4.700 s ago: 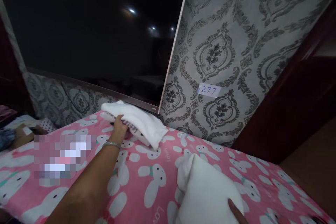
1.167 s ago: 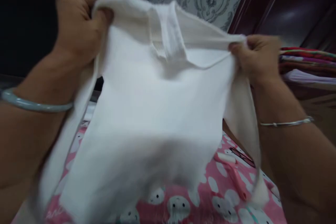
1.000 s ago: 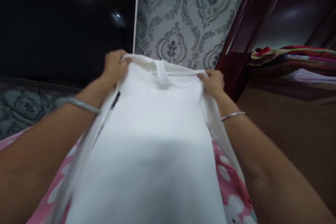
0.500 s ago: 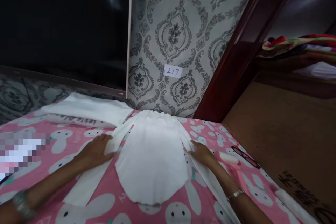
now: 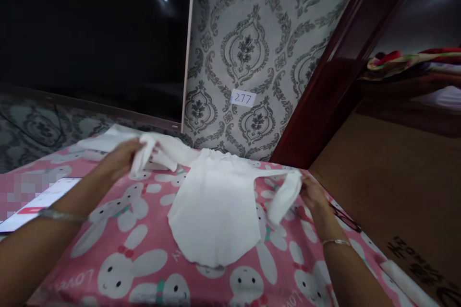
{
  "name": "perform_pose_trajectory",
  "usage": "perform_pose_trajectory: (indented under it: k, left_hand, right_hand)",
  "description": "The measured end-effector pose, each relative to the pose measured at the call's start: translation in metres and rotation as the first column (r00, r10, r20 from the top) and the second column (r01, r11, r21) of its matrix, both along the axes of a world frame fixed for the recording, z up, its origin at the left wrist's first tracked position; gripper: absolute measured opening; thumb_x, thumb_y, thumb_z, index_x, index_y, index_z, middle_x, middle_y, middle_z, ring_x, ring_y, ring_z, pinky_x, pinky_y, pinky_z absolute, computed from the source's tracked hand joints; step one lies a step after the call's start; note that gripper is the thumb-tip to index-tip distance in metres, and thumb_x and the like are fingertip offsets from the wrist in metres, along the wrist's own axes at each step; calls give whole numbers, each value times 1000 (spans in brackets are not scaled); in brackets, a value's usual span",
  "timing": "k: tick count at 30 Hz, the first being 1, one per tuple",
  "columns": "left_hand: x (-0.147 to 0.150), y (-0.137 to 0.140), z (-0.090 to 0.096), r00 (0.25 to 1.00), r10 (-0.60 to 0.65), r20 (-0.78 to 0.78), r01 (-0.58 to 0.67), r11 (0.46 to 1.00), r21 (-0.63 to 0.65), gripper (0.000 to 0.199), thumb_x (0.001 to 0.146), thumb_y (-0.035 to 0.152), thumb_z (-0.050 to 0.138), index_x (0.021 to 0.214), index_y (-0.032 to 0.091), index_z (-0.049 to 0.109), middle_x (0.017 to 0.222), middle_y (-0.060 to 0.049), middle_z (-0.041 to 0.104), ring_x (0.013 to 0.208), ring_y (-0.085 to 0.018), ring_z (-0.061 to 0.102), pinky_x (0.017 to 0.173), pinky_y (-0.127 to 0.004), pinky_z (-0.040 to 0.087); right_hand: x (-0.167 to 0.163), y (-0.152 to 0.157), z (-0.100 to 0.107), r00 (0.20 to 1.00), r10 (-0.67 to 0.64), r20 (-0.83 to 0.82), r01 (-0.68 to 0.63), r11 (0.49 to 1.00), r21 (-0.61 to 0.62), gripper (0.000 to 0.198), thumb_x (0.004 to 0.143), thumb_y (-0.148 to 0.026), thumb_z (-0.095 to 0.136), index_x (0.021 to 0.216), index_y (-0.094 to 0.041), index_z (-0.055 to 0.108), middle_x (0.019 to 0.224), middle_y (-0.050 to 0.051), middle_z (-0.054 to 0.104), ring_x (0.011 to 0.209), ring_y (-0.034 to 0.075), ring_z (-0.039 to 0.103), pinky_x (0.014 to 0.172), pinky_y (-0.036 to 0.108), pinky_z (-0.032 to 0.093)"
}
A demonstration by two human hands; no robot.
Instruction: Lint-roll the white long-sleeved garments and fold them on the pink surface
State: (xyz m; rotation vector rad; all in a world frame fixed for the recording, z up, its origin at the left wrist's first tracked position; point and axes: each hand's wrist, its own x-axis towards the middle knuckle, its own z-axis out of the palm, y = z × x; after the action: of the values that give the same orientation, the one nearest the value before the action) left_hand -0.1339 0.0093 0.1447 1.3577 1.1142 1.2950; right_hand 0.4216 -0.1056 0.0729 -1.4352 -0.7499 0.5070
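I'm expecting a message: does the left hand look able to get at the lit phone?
Probably yes, once the left hand lets go of the white sleeve; nothing seems to lie on the phone.

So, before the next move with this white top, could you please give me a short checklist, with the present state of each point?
1. Left hand has one sleeve held: ok.
2. Right hand has the other sleeve held: ok.
3. Body of the white top spread on the pink rabbit-print cloth: ok.
4. Both sleeves lying flat: not ok, they are lifted with their ends hanging.
5. Left-hand sleeve clear of the folded white clothing behind: cannot tell, they overlap in view.
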Motion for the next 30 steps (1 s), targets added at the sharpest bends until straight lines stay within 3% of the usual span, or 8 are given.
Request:
perform_pose_trajectory:
  k: [4, 7, 9, 14, 19, 24, 27, 30]
  left_hand:
    - [-15, 28, 24, 963, 208, 169, -224, 971, 80, 43, 83, 61, 44, 105, 25, 52, 114, -1, 64, 93, -14, 59, 79, -31, 52]
    - [-8, 21, -19, 963, 244, -113, -254, 964, -77, 46, 72, 62, 53, 94, 22, 55, 93, -4, 66, 77, -17, 59, 65, -30, 49]
    - [7, 7, -58, 959, 133, -251, -170, 977, -133, 39, 58, 55, 68, 74, 20, 59, 68, -2, 63, 63, -18, 55, 56, -29, 42]
    - [50, -30, -110, 708, -81, -702, 45, 997, -70, 33, 57, 48, 67, 47, 22, 50, 50, 0, 50, 54, -16, 45, 54, -29, 27]
    - [79, -40, -108, 762, -72, -644, 37, 997, -68, 20, 54, 29, 66, 51, 23, 47, 56, 1, 51, 61, -18, 48, 59, -28, 32]
    - [83, -49, -112, 885, -97, -456, 25, 987, -162, 27, 64, 38, 59, 85, 21, 57, 69, 2, 58, 68, -19, 60, 63, -29, 46]
    - [85, -58, -110, 948, -159, -275, 88, 963, -253, 49, 58, 32, 62, 105, 19, 58, 69, 2, 61, 61, -18, 60, 58, -29, 47]
    - [90, -66, -99, 974, -203, -101, 160, 932, -326, 42, 52, 25, 61, 92, 17, 66, 66, 1, 64, 55, -15, 56, 53, -26, 42]
  right_hand:
    - [2, 1, 5, 945, -316, -82, 317, 948, -8, 52, 69, -39, 56, 119, -28, 55, 95, 0, 66, 76, 15, 62, 61, 24, 46]
    - [-33, -12, -24, 998, -35, 56, 51, 954, -295, 36, 73, -42, 56, 102, -21, 61, 83, 2, 66, 62, 15, 60, 54, 25, 44]
    - [-63, -23, -46, 953, 229, 199, -105, 866, -490, 27, 82, -44, 51, 84, -20, 62, 70, 2, 64, 55, 16, 57, 53, 27, 42]
    - [-120, -35, -64, 674, 468, 572, 51, 742, -668, 24, 87, -41, 55, 76, -20, 59, 78, 5, 68, 72, 18, 60, 60, 26, 37]
    - [-138, -29, -59, 705, 382, 598, 28, 827, -562, 4, 80, -22, 56, 79, -20, 59, 83, 5, 68, 78, 19, 59, 67, 27, 40]
    - [-144, -36, -75, 976, 210, 63, -179, 930, -321, 44, 77, -40, 58, 115, -18, 58, 83, 5, 69, 72, 21, 63, 62, 29, 48]
    - [-148, -44, -79, 956, 269, -120, -290, 931, -220, 68, 66, -38, 67, 130, -18, 54, 91, 6, 71, 70, 20, 63, 61, 29, 49]
    - [-146, -48, -67, 935, 309, -173, -334, 931, -145, 59, 59, -35, 71, 115, -17, 66, 92, 5, 73, 68, 18, 62, 60, 28, 48]
